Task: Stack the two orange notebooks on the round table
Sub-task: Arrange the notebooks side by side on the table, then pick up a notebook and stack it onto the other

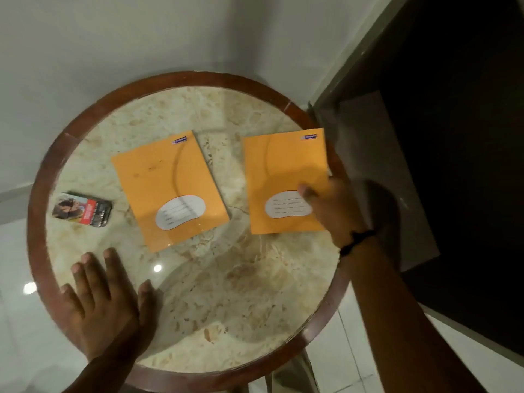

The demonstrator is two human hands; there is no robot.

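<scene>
The right hand (334, 211) pinches the right orange notebook (283, 177) at its right edge, thumb on the cover beside the white label, so the pick-up step looks under way. The left hand (105, 302) lies flat and spread, empty, on the round table (198, 373). Left of the held notebook, close but apart, the left orange notebook (167, 188) lies slightly turned. Further left sits a small printed packet (82, 209). Next, I judge: lift, carry left, match the tilt.
</scene>
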